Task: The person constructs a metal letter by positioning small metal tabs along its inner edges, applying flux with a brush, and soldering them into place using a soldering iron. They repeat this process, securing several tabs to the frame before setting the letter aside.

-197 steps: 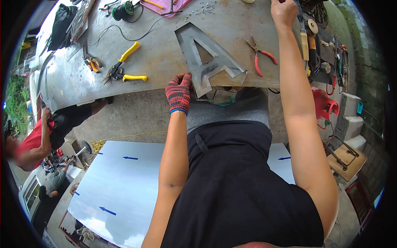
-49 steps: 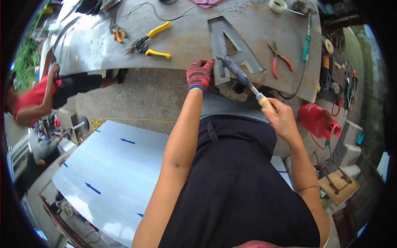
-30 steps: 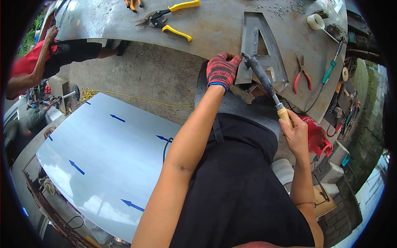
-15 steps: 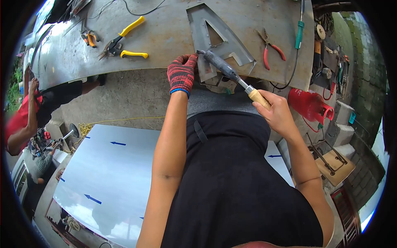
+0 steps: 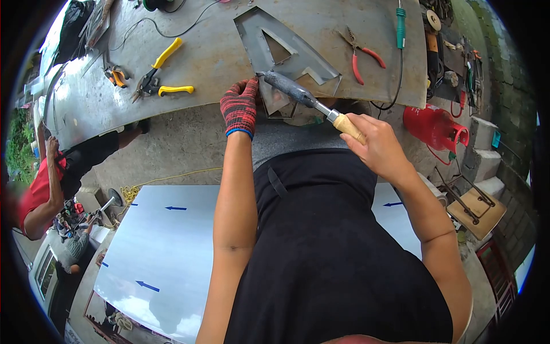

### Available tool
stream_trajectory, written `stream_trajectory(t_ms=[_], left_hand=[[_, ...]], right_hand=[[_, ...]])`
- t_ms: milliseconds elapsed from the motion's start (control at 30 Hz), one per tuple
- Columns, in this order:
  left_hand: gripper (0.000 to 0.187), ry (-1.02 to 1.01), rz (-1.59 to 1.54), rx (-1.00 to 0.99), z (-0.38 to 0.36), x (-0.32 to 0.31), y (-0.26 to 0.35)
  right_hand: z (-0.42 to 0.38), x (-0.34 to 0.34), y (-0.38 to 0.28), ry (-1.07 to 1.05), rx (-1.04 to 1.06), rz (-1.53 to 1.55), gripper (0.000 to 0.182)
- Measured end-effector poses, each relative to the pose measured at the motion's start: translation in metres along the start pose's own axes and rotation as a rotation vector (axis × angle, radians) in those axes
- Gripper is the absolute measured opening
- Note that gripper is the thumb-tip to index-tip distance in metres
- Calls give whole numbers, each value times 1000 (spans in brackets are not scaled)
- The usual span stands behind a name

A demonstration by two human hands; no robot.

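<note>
A metal letter A (image 5: 298,54) lies on the steel worktable (image 5: 217,63), its lower left leg hanging over the near edge. My left hand (image 5: 239,108), in a red and black knit glove, pinches that leg at the table edge. My bare right hand (image 5: 375,146) grips the wooden handle of a soldering iron (image 5: 298,94). The iron's dark thick tip rests on the letter's leg right beside my gloved fingers.
On the table lie yellow-handled snips (image 5: 157,77), orange pliers (image 5: 116,77), red-handled pliers (image 5: 361,57) and a green-handled tool (image 5: 400,17) with a cable. A red gas cylinder (image 5: 435,126) stands right of me. A large sheet with blue arrows (image 5: 166,258) lies below. A person in red (image 5: 40,189) crouches at left.
My right hand, which reached to the far side of the table earlier, now holds the soldering iron with its tip on the letter's leg. My left hand has kept its hold on the letter.
</note>
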State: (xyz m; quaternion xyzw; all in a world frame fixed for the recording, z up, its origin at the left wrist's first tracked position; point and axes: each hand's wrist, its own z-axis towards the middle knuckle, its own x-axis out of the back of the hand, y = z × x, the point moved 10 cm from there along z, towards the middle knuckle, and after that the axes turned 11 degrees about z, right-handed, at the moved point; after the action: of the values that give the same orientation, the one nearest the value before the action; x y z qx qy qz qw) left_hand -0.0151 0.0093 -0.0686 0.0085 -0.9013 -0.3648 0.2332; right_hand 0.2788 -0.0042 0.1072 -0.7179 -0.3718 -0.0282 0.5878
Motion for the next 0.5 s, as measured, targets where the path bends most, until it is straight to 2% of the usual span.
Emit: stream_trajectory(t_ms=[500], left_hand=[[32, -16, -50, 22, -7, 0, 7]], right_hand=[[6, 2, -8, -47, -37, 50, 23]])
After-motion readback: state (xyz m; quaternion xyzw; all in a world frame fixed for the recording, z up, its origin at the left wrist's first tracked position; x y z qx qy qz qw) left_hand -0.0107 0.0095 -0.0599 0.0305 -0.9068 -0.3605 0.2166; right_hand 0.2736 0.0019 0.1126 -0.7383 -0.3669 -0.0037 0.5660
